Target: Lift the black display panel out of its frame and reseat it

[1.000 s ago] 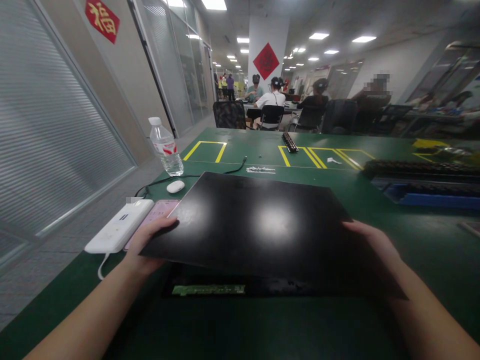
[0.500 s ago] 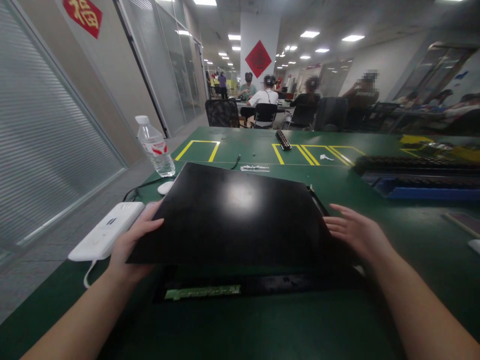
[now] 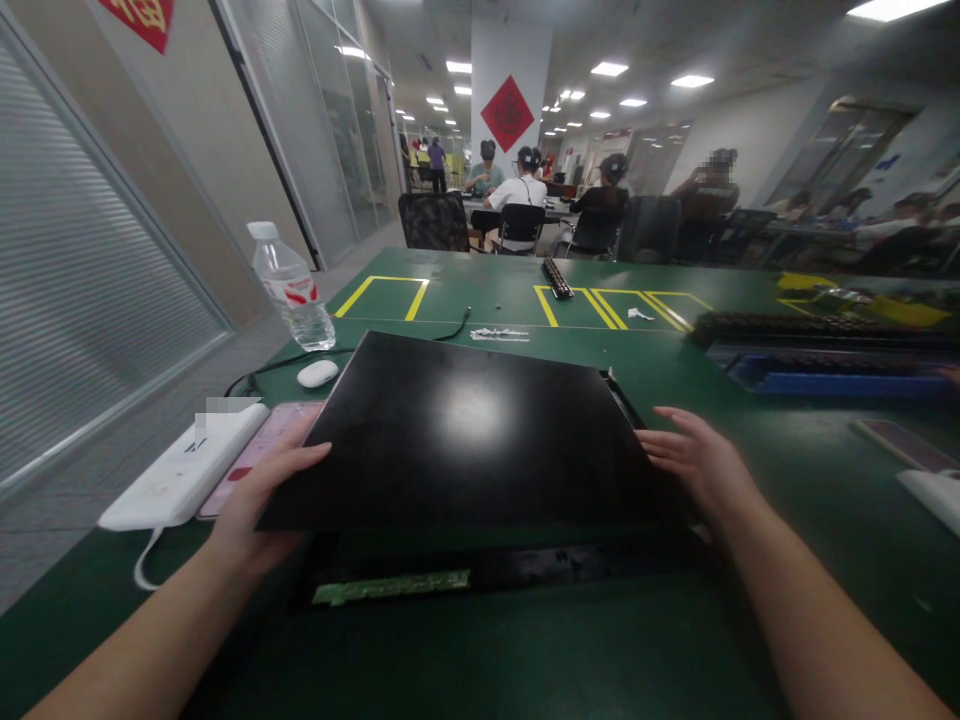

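A glossy black screen panel (image 3: 450, 440) lies tilted in front of me, a bright light mirrored on its face. My left hand (image 3: 266, 490) is closed on its left edge, thumb on top and the other fingers mostly hidden underneath. Beside the right edge is my right hand (image 3: 701, 460), fingers stretched out, their tips at the panel's side; whether they bear any weight I cannot tell. Under the panel, a black frame (image 3: 555, 565) shows along the near side, with a green circuit board strip (image 3: 390, 587) on it. The rest of that frame is mostly hidden.
Left of the panel are a white power strip-like block (image 3: 172, 480), a pink-screened phone (image 3: 259, 450), a white mouse-like case (image 3: 318, 374) and a water bottle (image 3: 296, 295). Blue-edged dark strips (image 3: 817, 370) lie at the right. People sit at tables beyond.
The view has shifted slightly, so more of the phone shows beside my left hand. Both hands keep nearly the same places at the panel's sides.
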